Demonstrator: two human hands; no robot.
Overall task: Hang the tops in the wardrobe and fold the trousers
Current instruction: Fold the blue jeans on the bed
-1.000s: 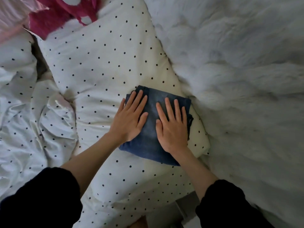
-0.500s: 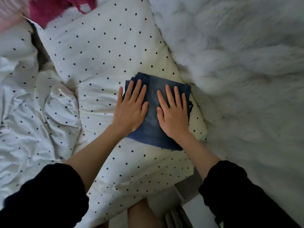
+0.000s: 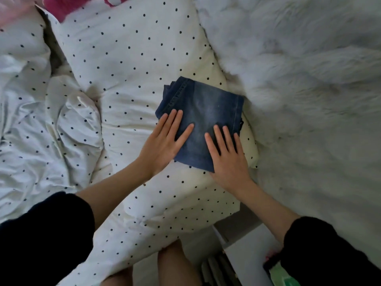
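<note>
Blue denim trousers (image 3: 203, 112), folded into a small square, lie on a white pillow with black dots (image 3: 132, 65). My left hand (image 3: 165, 141) lies flat with straight fingers on the near left part of the fold. My right hand (image 3: 227, 155) rests flat on the near right corner, fingers spread. The far half of the fold is uncovered, with a stitched seam showing on its left side.
A white fluffy blanket (image 3: 309, 89) covers the bed to the right. Crumpled dotted bedding (image 3: 41, 131) lies on the left. A pink and red garment (image 3: 68, 5) sits at the top left. Below, the bed edge, my knees and a green object (image 3: 282, 275) show.
Both hands have slid back toward me across the folded trousers, uncovering the far half. The trousers stay in place on the pillow.
</note>
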